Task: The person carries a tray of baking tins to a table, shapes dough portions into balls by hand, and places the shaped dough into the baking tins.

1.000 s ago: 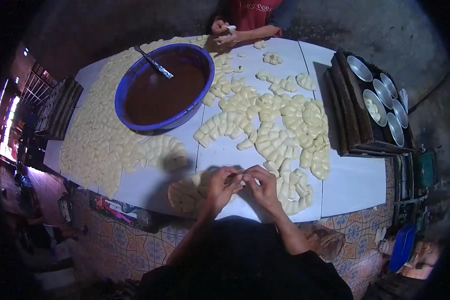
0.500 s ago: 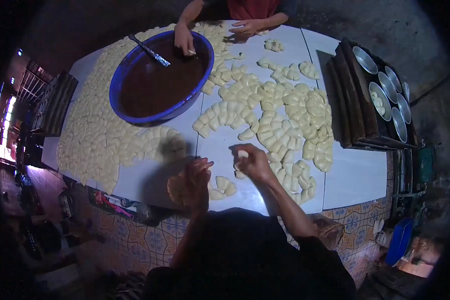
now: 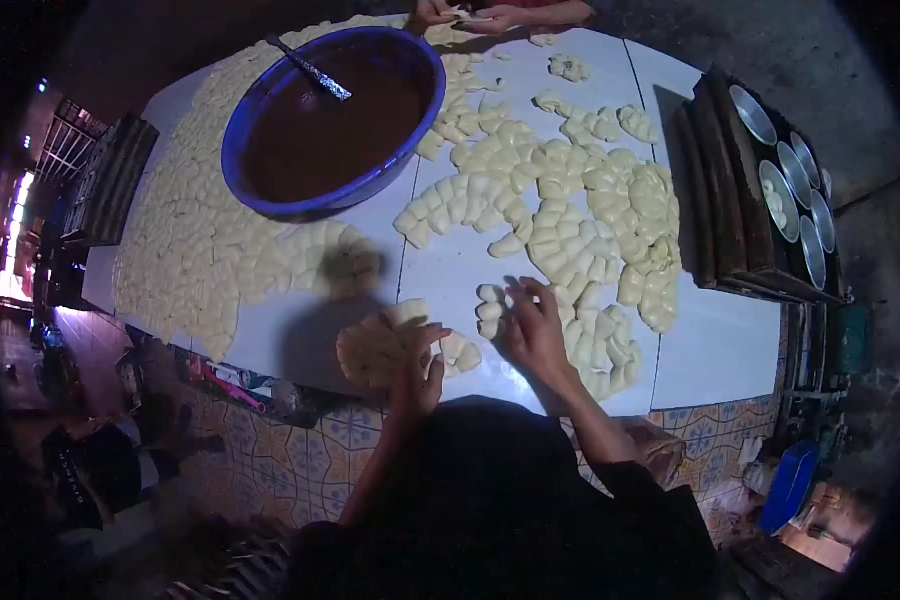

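Observation:
Over a flattened round of pale dough (image 3: pixel 368 352) at the table's near edge, my left hand (image 3: pixel 420 368) is open, its fingers stretched out and apart. Loose cut dough pieces (image 3: pixel 460 352) lie just to its right. My right hand (image 3: pixel 538 335) is also open, with its fingers bent and spread over the table. A short row of small dough balls (image 3: pixel 490 310) sits right beside its fingertips on the left. On its other side spread larger clumps of dough pieces (image 3: pixel 600 345), and a fan of pieces (image 3: pixel 570 245) lies farther off.
A large blue basin (image 3: pixel 232 165) of brown liquid stands at the far left, a metal-handled utensil (image 3: pixel 315 75) in it. Dough pieces (image 3: pixel 180 250) cover the table's left side. A dark crate (image 3: pixel 735 230) holds round metal tins (image 3: pixel 778 200). Across the table, a co-worker's hands (image 3: pixel 495 18) handle dough.
My right hand has let go of a small dough ball, which lies with others, and its fingers have spread. The co-worker's hand has left the basin. The view has shifted slightly.

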The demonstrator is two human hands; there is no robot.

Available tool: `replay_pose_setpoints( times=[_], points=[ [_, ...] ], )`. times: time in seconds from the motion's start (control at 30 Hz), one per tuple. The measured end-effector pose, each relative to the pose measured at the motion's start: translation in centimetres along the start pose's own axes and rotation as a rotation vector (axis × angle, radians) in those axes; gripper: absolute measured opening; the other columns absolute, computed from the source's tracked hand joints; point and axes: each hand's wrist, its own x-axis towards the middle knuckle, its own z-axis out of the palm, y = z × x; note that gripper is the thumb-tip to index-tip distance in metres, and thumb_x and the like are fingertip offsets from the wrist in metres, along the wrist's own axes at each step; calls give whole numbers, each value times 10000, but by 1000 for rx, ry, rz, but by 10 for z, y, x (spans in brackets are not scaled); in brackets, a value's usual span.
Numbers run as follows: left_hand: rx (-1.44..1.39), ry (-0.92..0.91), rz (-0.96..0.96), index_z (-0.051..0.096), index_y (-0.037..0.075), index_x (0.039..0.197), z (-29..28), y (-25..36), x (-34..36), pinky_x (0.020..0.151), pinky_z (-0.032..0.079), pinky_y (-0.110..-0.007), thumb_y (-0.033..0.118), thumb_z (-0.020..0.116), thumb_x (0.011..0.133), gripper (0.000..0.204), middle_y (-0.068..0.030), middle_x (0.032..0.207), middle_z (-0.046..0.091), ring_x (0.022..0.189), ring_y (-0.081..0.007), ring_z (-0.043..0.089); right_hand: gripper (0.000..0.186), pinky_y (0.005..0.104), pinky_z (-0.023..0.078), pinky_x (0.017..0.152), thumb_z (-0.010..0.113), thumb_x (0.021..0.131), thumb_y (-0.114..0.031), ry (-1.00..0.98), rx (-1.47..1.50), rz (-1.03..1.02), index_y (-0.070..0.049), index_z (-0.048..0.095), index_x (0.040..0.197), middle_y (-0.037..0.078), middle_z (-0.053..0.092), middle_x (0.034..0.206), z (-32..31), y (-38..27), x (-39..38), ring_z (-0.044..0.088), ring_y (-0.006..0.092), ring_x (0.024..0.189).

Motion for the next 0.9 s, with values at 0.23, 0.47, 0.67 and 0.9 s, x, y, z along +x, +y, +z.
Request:
replay_pose_setpoints(
  times=[0.23, 0.47, 0.67, 0.9],
  points=[
    [350, -445, 84, 153, -2, 1448, 18, -6, -5, 1132, 168, -464, -66, 428, 791, 715, -177, 1470, 316, 1374, -333, 269, 263, 395, 474, 848, 631, 712, -20, -293, -13, -177, -43, 654, 973, 135, 583, 1035, 19, -22, -48, 558, 320, 990],
    [394, -340, 41, 333, 0, 1403, 17, 6, -3, 1104, 233, -438, 18, 511, 846, 585, -205, 1341, 478, 1313, -302, 398, 469, 352, 450, 919, 746, 709, -6, -244, 917, 2, -45, 632, 1163, 83, 398, 1296, -63, -61, -36, 475, 200, 1150],
    [-569, -73, -219, 559, -30, 1228, 31, 78, 28, 844, 443, -227, 93, 561, 925, 327, -68, 1077, 618, 940, -99, 571, 291, 255, 502, 748, 591, 855, -5, 123, 506, -39, -3, 642, 1141, 105, 530, 1111, -45, -65, -16, 599, 174, 914],
    [-578, -23, -306, 639, -61, 1024, 23, 76, 48, 778, 476, -249, 19, 551, 899, 173, -105, 1025, 652, 940, -109, 579, 387, 334, 397, 891, 469, 962, -322, 111, 675, 57, -16, 664, 1095, 130, 543, 1054, -26, -53, 14, 498, 223, 1028]
  ],
)
